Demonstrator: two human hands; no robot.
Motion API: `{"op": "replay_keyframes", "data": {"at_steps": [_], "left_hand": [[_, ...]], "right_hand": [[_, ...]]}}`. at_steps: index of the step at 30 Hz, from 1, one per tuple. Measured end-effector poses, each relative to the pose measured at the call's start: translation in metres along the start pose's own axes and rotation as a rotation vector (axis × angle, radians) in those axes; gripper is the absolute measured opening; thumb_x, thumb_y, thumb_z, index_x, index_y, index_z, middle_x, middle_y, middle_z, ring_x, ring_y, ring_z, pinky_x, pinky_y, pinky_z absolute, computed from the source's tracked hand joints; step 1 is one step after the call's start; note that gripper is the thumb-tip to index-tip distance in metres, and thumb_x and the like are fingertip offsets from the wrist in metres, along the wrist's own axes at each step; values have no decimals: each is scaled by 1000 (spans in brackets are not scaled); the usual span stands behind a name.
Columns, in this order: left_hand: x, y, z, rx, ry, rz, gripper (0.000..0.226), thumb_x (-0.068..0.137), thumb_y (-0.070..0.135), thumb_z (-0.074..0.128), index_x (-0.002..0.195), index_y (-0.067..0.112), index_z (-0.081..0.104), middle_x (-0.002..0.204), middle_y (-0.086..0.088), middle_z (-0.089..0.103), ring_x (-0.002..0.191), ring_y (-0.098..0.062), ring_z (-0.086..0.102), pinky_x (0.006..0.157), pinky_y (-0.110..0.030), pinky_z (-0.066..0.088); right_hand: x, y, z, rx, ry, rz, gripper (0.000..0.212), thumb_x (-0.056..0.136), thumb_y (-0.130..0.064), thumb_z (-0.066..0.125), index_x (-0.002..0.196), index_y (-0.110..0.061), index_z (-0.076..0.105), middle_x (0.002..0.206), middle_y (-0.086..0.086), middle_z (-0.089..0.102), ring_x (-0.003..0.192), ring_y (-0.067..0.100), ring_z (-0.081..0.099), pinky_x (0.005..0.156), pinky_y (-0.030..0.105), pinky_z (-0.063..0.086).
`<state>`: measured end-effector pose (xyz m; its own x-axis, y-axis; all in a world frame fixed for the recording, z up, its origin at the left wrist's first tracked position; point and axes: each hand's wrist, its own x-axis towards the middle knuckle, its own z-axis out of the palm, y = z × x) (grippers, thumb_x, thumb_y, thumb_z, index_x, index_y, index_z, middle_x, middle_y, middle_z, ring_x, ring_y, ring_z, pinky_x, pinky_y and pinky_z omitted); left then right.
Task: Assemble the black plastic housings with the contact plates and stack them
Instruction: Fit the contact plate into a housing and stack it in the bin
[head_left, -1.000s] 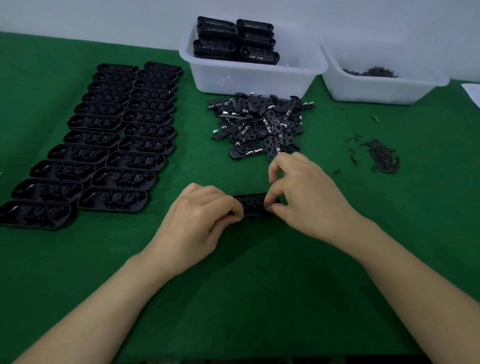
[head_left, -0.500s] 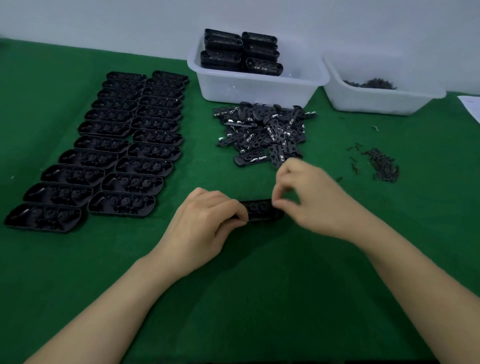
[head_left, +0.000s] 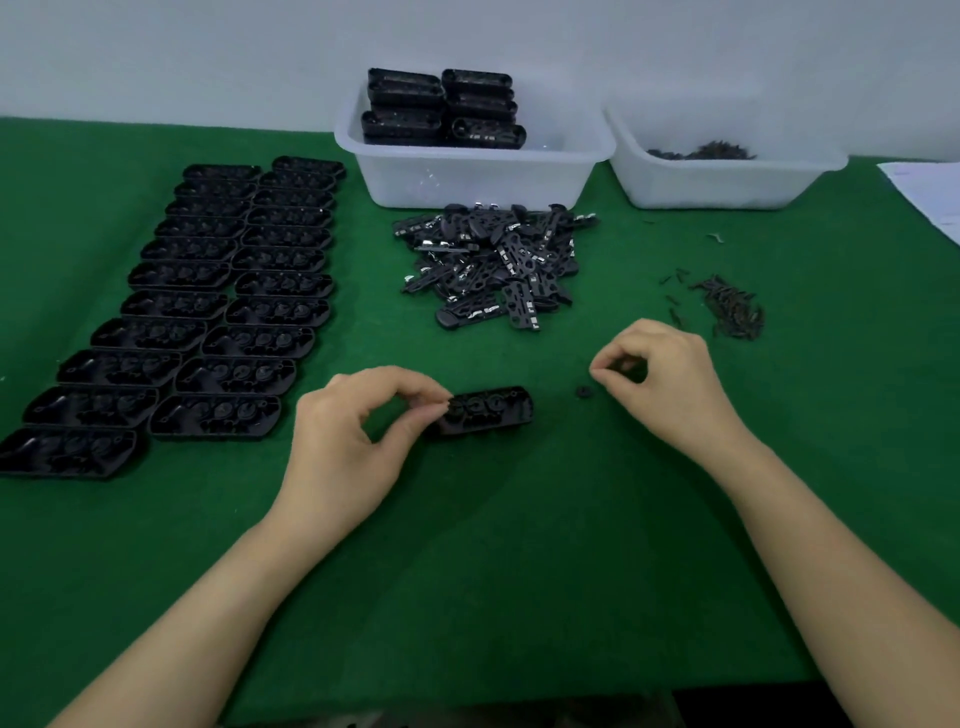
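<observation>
A green table cover spans the scene. A loose pile of small dark screws lies right; white paper at the far right edge.

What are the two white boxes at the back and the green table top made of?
The white boxes look like plastic: smooth and slightly see-through, with rounded moulded rims. The green table top looks like felt or a similar cloth: dull, with no shine; the exact fabric cannot be told from here.

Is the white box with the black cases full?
No. The white plastic bin holds stacked black housings only on its left; its right side shows bare.
</observation>
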<state>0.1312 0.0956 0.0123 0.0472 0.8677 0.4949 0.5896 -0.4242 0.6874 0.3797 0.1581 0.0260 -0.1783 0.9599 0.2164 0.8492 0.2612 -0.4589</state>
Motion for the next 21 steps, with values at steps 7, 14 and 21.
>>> {"op": "replay_keyframes", "data": {"at_steps": [7,14,21], "left_hand": [[10,9,4,-162,38,-189,11,76,19,72,77,29,69,75,16,71,73,0,66,74,-15,48],[13,8,10,-128,51,-187,13,74,17,75,74,27,68,76,18,69,71,3,64,70,-7,45],[2,3,14,134,-13,11,4,76,23,70,78,20,69,76,20,65,75,2,59,81,-17,40]], "right_hand": [[-7,-9,-5,76,124,-141,10,80,-11,66,90,-10,67,84,-4,57,75,11,54,73,24,43],[-19,-15,5,-209,-36,-225,17,80,-17,69,96,-10,71,88,4,64,85,21,56,78,32,40],[-24,-29,8,-62,190,-310,8,71,0,74,78,-2,73,72,9,69,64,21,65,63,30,55]]}}
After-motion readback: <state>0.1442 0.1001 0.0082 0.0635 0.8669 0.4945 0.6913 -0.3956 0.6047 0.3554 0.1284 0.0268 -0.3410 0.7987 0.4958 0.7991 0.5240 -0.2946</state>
